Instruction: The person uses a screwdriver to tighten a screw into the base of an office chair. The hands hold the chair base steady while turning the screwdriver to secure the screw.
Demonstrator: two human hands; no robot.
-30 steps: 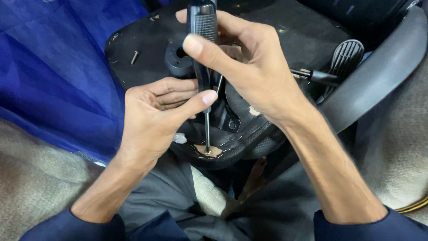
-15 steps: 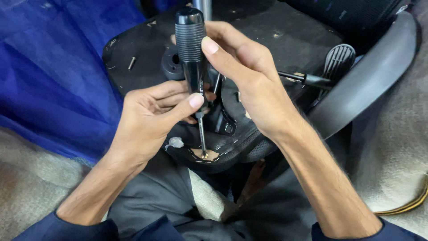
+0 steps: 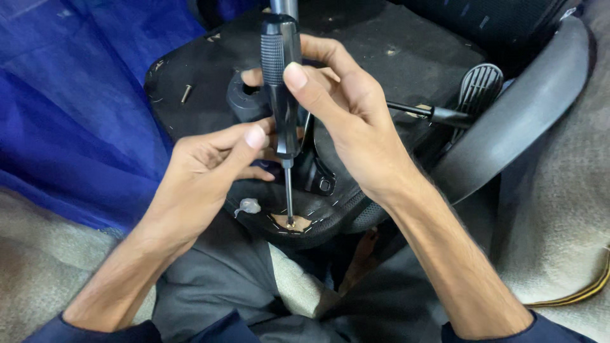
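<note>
Blue cloth (image 3: 76,114) behind; right hand (image 3: 356,127) grips upright screwdriver (image 3: 281,95), left hand (image 3: 203,171) pinching its shaft, steadying the tip on a screw (image 3: 290,223) below.

Single head cam, close, looks steeply down at upturned chair base (image 3: 381,51); lap just below it.

i see both forearms bare, dark blue sleeves (image 3: 95,330) pushed up near the elbows. grey trousers (image 3: 210,286) cover my legs. no rings or watch on either hand (image 3: 203,171).
</note>
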